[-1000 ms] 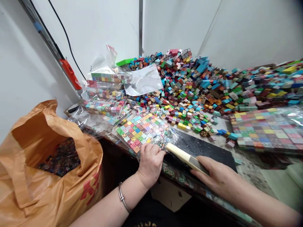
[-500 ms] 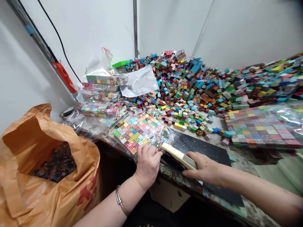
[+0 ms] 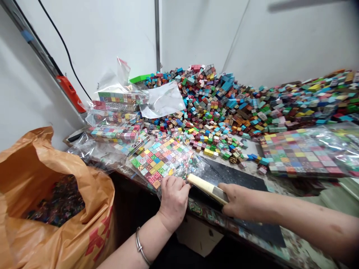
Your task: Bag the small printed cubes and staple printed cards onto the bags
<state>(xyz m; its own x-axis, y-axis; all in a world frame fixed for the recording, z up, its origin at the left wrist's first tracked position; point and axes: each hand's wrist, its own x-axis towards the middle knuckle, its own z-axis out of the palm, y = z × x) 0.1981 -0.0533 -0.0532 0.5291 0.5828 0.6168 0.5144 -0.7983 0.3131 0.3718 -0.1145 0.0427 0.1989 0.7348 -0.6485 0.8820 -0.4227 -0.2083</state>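
My left hand (image 3: 174, 198) is closed at the near edge of a clear plastic bag (image 3: 198, 164) holding a flat layer of small patterned cubes (image 3: 158, 160). Its fingers seem to pinch the bag's edge, though the fingertips are partly hidden. In my right hand (image 3: 238, 200) is a long, narrow cream-coloured object with a grey part (image 3: 206, 186), gripped at its right end. The object's left tip meets the bag's edge right beside my left fingers. I cannot make out its exact kind. A black mat (image 3: 235, 173) lies beneath it on the table.
Loose coloured cubes (image 3: 207, 97) are heaped along the wall. Bagged cube blocks (image 3: 117, 129) are stacked at left, with another bagged block (image 3: 303, 153) at right. An orange bag (image 3: 98, 190) stands at lower left. An orange-handled tool (image 3: 71, 93) hangs by a cable.
The right hand has tilted the cream-coloured object slightly, and its tip sits closer to the left hand. The left hand keeps its grip. The whole view has shifted a little.
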